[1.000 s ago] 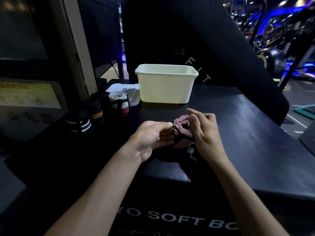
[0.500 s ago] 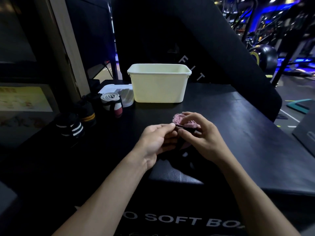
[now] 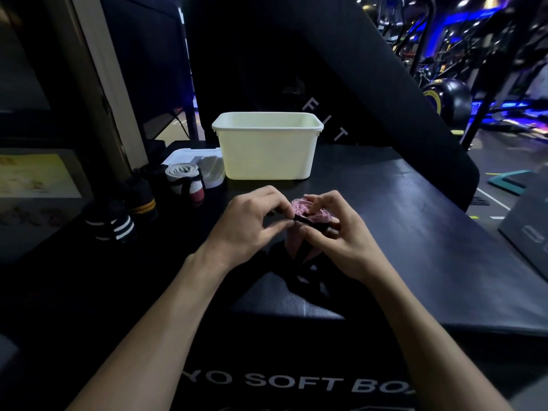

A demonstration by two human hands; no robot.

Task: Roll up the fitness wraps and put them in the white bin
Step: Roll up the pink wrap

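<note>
A pink and black fitness wrap (image 3: 300,209), partly rolled, sits between both hands above the black box top. My left hand (image 3: 247,229) pinches its black edge with thumb and fingertips. My right hand (image 3: 336,232) curls around the roll from the right, fingers over its top. The wrap's loose black tail (image 3: 302,271) hangs down onto the surface below the hands. The white bin (image 3: 267,152) stands upright just behind the hands; its inside is not visible from here.
Rolled wraps stand at the left: a white and red one (image 3: 185,183), a black one with a yellow stripe (image 3: 142,200), a black one with white stripes (image 3: 114,223). The bin's white lid (image 3: 192,155) lies behind them. A black padded backrest (image 3: 385,99) slopes behind the bin.
Both hands have kept turning the pink roll; my right hand has shifted round to its right side and top, and my left hand's fingers now pinch the black edge.
</note>
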